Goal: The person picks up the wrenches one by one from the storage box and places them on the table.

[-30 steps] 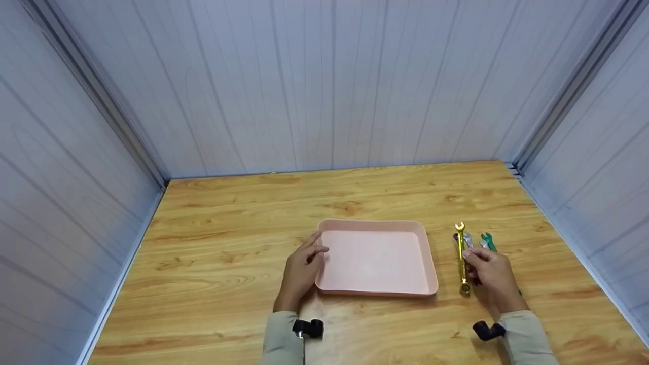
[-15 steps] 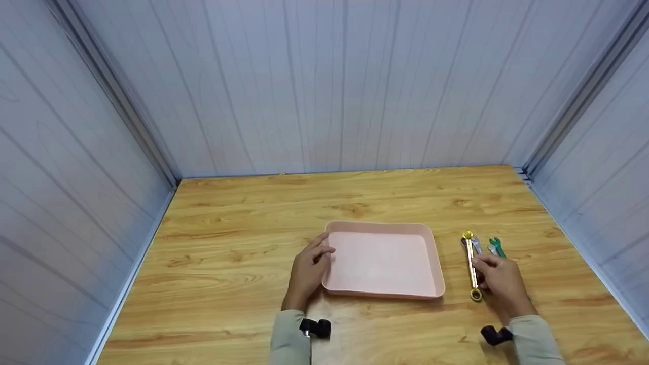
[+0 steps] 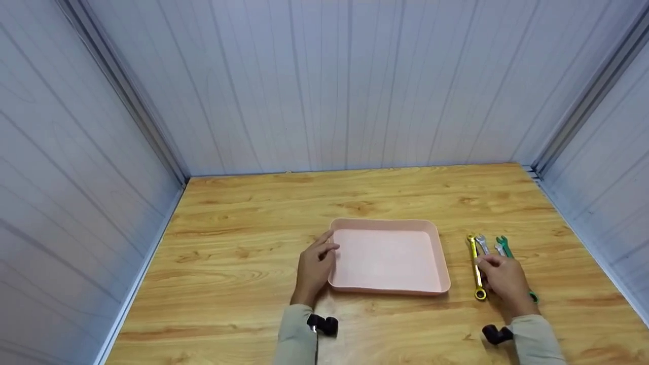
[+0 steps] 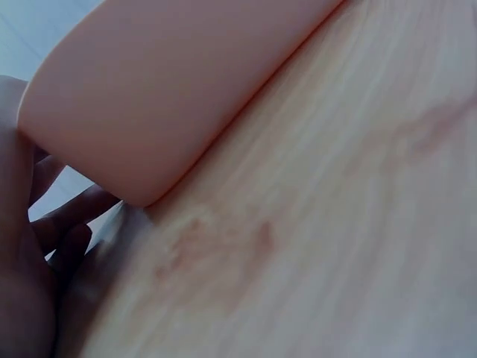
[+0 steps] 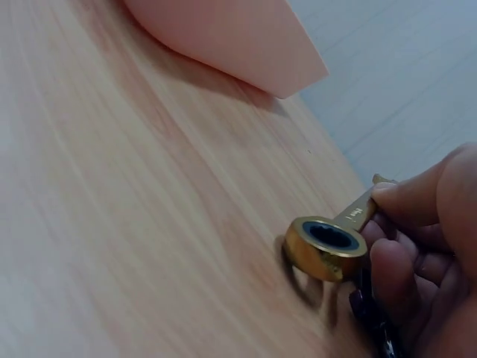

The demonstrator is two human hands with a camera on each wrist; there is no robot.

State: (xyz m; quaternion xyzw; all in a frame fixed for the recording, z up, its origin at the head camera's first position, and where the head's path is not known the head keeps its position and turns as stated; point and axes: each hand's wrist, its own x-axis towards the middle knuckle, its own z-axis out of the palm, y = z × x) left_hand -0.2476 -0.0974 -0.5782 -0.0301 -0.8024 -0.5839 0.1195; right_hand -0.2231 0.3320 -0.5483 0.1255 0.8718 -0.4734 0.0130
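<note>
My right hand (image 3: 506, 281) pinches a gold ratcheting combination wrench (image 3: 476, 263) between thumb and fingertips. Its ring end (image 5: 326, 246) points toward me, close over the table in the right wrist view. A dark, shiny wrench (image 5: 376, 317) lies beneath the fingers. Beyond this hand show the open ends of a silver wrench (image 3: 481, 241) and a green wrench (image 3: 504, 245), their shafts partly hidden by the hand. At the left side of a pink rectangular tray (image 3: 388, 291), my left hand (image 3: 313, 268) holds the rim, one digit over the edge and others along the outer wall.
The tray sits on a wood-grain table (image 3: 243, 253), left of the wrenches. A second silver wrench (image 3: 500, 249) lies against the green one. White panel walls (image 3: 324, 91) stand at the back and both sides. Each wrist carries a black camera mount (image 3: 497, 334).
The gold wrench has been lowered and turned in my right hand, now lying along the other wrenches. My left hand keeps its place on the tray. The head view has shifted slightly.
</note>
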